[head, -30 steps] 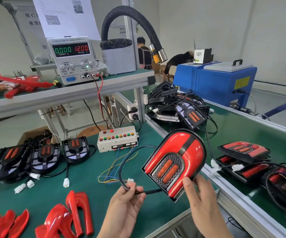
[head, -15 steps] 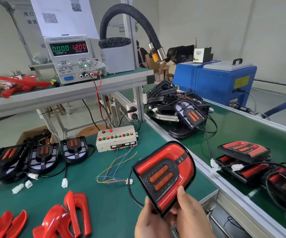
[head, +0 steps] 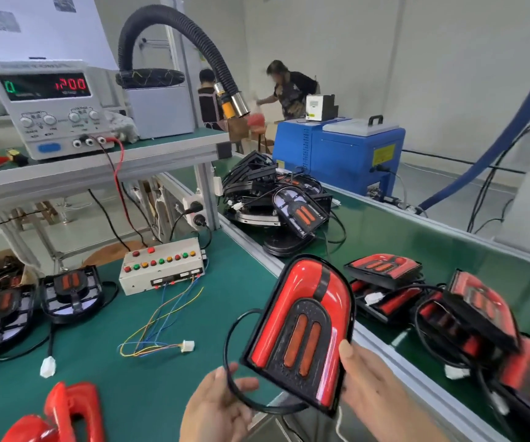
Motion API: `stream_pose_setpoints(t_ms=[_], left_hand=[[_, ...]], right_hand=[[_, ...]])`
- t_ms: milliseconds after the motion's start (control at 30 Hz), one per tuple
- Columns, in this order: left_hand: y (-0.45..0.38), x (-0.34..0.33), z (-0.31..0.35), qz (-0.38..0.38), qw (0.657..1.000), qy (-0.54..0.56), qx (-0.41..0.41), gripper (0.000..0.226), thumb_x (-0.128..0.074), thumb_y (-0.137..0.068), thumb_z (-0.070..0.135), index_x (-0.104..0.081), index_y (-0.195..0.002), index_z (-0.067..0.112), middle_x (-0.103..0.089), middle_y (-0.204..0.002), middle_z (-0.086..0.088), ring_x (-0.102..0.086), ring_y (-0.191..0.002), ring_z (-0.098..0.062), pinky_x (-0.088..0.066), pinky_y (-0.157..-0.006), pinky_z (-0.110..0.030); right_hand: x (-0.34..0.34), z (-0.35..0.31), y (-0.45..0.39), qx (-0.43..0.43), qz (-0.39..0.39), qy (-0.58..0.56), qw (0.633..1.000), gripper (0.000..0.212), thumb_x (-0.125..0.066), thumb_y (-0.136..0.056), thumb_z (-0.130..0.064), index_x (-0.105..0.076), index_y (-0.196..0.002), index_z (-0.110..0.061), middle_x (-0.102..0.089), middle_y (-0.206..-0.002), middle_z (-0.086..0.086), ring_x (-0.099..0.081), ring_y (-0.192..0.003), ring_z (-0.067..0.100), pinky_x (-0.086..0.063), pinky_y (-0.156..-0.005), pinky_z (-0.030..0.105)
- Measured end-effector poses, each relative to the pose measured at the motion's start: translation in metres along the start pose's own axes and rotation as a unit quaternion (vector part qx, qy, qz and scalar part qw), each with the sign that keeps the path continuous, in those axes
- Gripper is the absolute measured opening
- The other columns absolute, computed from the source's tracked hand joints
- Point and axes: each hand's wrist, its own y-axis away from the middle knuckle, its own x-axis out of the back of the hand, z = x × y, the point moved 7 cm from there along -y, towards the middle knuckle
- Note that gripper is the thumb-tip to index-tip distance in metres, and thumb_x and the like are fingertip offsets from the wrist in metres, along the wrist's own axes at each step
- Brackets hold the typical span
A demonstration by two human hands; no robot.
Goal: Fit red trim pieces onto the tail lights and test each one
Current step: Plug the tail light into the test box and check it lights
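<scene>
A tail light (head: 302,330) with red trim fitted and two orange strips hangs above the bench's front right edge. My right hand (head: 375,393) grips its lower right corner. My left hand (head: 216,406) holds the light's black cable (head: 230,349), which loops up to the left. Loose red trim pieces (head: 66,413) lie at the front left. Untrimmed tail lights (head: 69,291) sit at the left. The test box (head: 161,266) with coloured buttons stands behind, its wires ending in a white connector (head: 188,346).
A power supply (head: 47,113) sits on the raised shelf. On the conveyor (head: 416,237) to the right lie several trimmed tail lights (head: 384,269) and a heap of black ones (head: 276,199). A blue machine (head: 340,151) stands behind. Two people work at the back.
The tail light has moved right and turned more upright. My left hand has shifted from the light's underside to its cable. The view has swung right.
</scene>
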Motion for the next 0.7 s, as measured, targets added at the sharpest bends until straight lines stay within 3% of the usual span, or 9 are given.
stream_pose_setpoints(t_ms=[67,133,267,433,500,600,633,700], left_hand=[[0.003,-0.015,0.001,-0.033,0.998,-0.052,-0.003,0.021,-0.045,-0.104,0.004,-0.060,-0.114,-0.007,-0.067,-0.087,-0.038,-0.060,-0.066,-0.032,-0.045,-0.061,-0.031],[0.008,-0.028,0.002,-0.071,0.990,-0.118,-0.010,0.018,-0.048,-0.103,0.001,-0.064,-0.111,-0.002,-0.067,-0.084,-0.038,-0.058,-0.077,-0.040,-0.041,-0.071,-0.036],[0.005,-0.053,0.020,-0.110,0.938,-0.309,-0.112,0.020,-0.048,-0.104,0.005,-0.066,-0.107,0.013,-0.061,-0.054,-0.017,-0.049,-0.042,-0.017,-0.039,-0.043,-0.019],[0.013,-0.114,0.037,-0.158,0.893,-0.391,-0.160,0.025,-0.048,-0.104,0.004,-0.068,-0.102,0.018,-0.060,-0.052,-0.005,-0.049,-0.042,-0.017,-0.042,-0.044,-0.020],[0.013,-0.146,0.035,-0.187,0.872,-0.413,-0.186,0.029,-0.049,-0.104,0.009,-0.068,-0.099,0.030,-0.064,-0.057,-0.003,-0.056,-0.045,-0.015,-0.047,-0.050,-0.020],[0.013,-0.204,0.028,-0.237,0.844,-0.429,-0.217,0.031,-0.049,-0.103,0.015,-0.068,-0.097,0.039,-0.070,-0.068,-0.002,-0.065,-0.051,-0.015,-0.052,-0.054,-0.021],[0.011,-0.224,0.022,-0.250,0.839,-0.429,-0.221,0.030,-0.050,-0.103,0.014,-0.068,-0.097,0.037,-0.070,-0.070,-0.002,-0.066,-0.052,-0.016,-0.053,-0.053,-0.023],[0.008,-0.263,0.007,-0.267,0.823,-0.445,-0.230,0.025,-0.049,-0.104,0.013,-0.068,-0.097,0.028,-0.070,-0.071,-0.002,-0.066,-0.054,-0.019,-0.058,-0.056,-0.032]], right_hand=[[0.013,-0.006,0.009,-0.011,0.009,0.033,0.999,0.068,-0.059,-0.095,-0.064,-0.048,-0.151,-0.026,-0.059,-0.148,0.003,-0.054,-0.139,0.026,-0.046,-0.111,0.049],[0.029,-0.019,0.021,-0.012,0.042,0.076,0.996,0.057,-0.055,-0.096,-0.066,-0.053,-0.146,-0.038,-0.060,-0.147,0.000,-0.054,-0.138,0.024,-0.041,-0.114,0.053],[0.042,-0.033,0.042,-0.013,0.048,0.184,0.982,0.052,-0.051,-0.088,-0.079,-0.057,-0.134,-0.054,-0.069,-0.133,-0.009,-0.064,-0.125,0.017,-0.050,-0.108,0.045],[0.074,-0.046,0.081,-0.001,0.105,0.226,0.968,0.046,-0.047,-0.089,-0.079,-0.052,-0.132,-0.063,-0.065,-0.134,-0.023,-0.060,-0.126,0.005,-0.047,-0.108,0.034],[0.095,-0.053,0.099,0.020,0.157,0.224,0.962,0.046,-0.049,-0.086,-0.080,-0.056,-0.128,-0.062,-0.066,-0.131,-0.023,-0.063,-0.121,0.001,-0.046,-0.104,0.028],[0.137,-0.068,0.130,0.048,0.273,0.195,0.941,0.048,-0.055,-0.087,-0.075,-0.067,-0.124,-0.045,-0.075,-0.114,-0.006,-0.071,-0.091,0.017,-0.055,-0.085,0.027],[0.152,-0.071,0.139,0.052,0.310,0.169,0.934,0.046,-0.057,-0.091,-0.070,-0.069,-0.123,-0.038,-0.077,-0.105,-0.006,-0.070,-0.081,0.010,-0.053,-0.079,0.025],[0.182,-0.076,0.153,0.050,0.354,0.091,0.929,0.040,-0.056,-0.095,-0.049,-0.072,-0.120,-0.023,-0.078,-0.098,-0.007,-0.073,-0.081,0.006,-0.056,-0.070,0.023]])
